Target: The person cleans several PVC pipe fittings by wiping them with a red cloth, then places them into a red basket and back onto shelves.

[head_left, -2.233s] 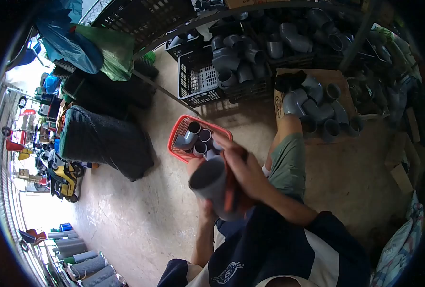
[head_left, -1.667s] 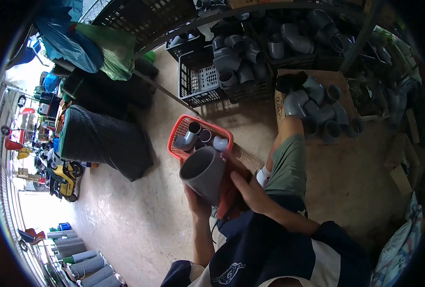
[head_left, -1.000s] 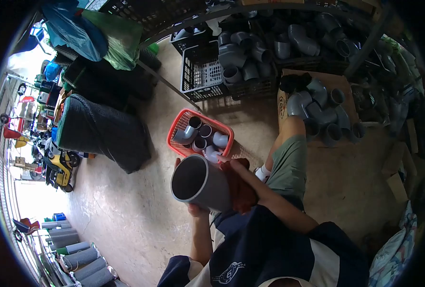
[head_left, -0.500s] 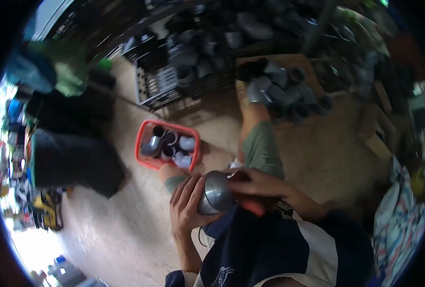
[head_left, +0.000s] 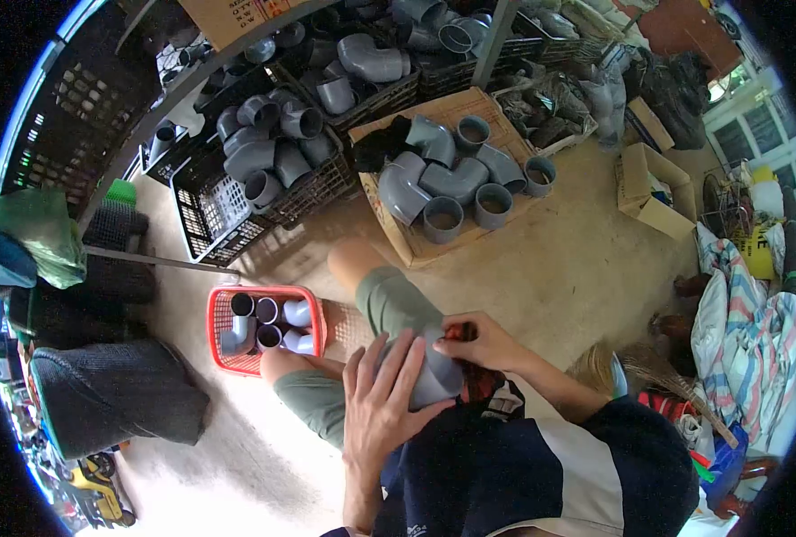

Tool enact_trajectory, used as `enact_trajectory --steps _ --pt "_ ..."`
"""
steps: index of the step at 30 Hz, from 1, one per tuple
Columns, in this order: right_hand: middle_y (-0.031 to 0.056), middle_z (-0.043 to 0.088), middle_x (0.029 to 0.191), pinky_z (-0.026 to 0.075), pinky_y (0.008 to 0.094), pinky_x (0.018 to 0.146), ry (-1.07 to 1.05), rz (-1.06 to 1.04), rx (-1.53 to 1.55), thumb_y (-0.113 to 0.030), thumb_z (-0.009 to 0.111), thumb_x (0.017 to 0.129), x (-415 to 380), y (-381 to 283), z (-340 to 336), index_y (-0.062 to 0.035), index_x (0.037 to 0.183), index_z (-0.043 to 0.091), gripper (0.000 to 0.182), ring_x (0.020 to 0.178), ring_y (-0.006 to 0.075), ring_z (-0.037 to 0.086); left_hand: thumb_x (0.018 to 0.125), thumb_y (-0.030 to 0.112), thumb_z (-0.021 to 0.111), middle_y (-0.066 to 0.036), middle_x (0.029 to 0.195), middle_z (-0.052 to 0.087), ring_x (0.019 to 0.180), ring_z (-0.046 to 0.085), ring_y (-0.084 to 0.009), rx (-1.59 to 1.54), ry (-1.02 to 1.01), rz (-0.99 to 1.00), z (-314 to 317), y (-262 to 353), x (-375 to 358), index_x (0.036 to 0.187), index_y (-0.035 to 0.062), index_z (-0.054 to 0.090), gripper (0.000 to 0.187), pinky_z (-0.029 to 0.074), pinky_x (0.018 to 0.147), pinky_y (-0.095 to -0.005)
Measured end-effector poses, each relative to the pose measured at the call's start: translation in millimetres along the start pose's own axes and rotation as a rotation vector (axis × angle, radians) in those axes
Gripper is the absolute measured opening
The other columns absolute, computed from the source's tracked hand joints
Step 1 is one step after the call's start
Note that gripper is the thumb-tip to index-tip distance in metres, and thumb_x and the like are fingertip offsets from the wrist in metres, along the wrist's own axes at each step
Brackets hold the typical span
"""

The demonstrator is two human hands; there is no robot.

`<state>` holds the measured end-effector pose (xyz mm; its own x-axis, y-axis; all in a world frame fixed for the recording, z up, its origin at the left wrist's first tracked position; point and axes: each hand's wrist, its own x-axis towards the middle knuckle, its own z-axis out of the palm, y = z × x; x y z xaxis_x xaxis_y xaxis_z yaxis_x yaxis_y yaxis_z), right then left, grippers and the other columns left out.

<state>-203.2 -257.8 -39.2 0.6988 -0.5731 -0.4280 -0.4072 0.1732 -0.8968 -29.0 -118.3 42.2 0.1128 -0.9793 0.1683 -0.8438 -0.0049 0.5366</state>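
My left hand (head_left: 382,404) is wrapped over a grey pipe fitting (head_left: 434,380) at my lap, its fingers spread across the fitting's surface. On the fitting's right side my right hand (head_left: 483,342) is closed round a small dark red object (head_left: 459,332), too hidden to name. Red and black material (head_left: 480,383) lies just below that hand. Beyond my knee, a red basket (head_left: 319,345) holds several grey pipe fittings (head_left: 270,311). On a cardboard sheet (head_left: 398,234) stand several grey elbow fittings (head_left: 456,182), with a black cloth (head_left: 381,143) beside them.
Black crates (head_left: 203,251) full of grey fittings stand at the back. An open cardboard box (head_left: 653,192) is at the right, near striped sacks (head_left: 738,313). A rolled dark mesh (head_left: 116,398) lies at the left, with a straw broom (head_left: 666,376) at the right.
The head view has turned, so the basket and cardboard appear further left. The fitting is tilted differently between my hands, and my right hand now sits against its upper right side.
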Motion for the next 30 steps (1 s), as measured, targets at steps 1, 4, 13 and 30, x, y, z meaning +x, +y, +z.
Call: enact_trajectory --steps 1,4,13,30 --pt "0.0026 0.063 0.076 0.048 0.0331 0.071 0.048 0.052 0.033 -0.026 0.072 0.087 1 4 -7 -0.0008 0.087 0.066 0.026 0.071 0.0141 0.057 0.069 0.04 0.085 -0.015 0.14 0.054 0.126 0.051 -0.036 0.021 -0.013 0.059 2 -2 2 0.131 0.0123 0.062 0.072 0.04 0.102 -0.053" --pt "0.001 0.061 0.074 0.048 0.0319 0.064 0.25 0.151 0.304 -0.023 0.067 0.092 15 42 -44 -0.0024 0.088 0.064 0.021 0.068 0.0129 0.058 0.068 0.033 0.087 -0.014 0.138 0.055 0.124 0.051 -0.0381 -0.188 0.154 0.015 8 -8 -8 0.128 0.0105 0.063 0.068 0.042 0.102 -0.0518" --pt "0.0092 0.064 0.078 0.055 0.04 0.059 0.787 -0.002 0.296 -0.021 0.063 0.091 182 88 -183 -0.0028 0.096 0.059 0.019 0.067 0.0235 0.067 0.086 0.013 0.07 -0.019 0.141 0.048 0.134 0.04 -0.042 0.039 0.085 -0.734 53 -80 -125 0.126 0.0069 0.06 0.042 0.037 0.109 -0.0525" --pt "0.0238 0.055 0.139 0.05 0.0472 0.098 0.695 0.249 -0.424 -0.047 0.067 0.084 475 28 -176 0.0056 0.136 0.054 0.075 0.123 0.0387 0.057 0.086 0.018 0.07 -0.014 0.153 0.036 0.146 0.023 -0.0437 -0.064 0.016 -1.023 87 -81 -168 0.13 0.0137 0.06 0.045 0.023 0.118 -0.0554"
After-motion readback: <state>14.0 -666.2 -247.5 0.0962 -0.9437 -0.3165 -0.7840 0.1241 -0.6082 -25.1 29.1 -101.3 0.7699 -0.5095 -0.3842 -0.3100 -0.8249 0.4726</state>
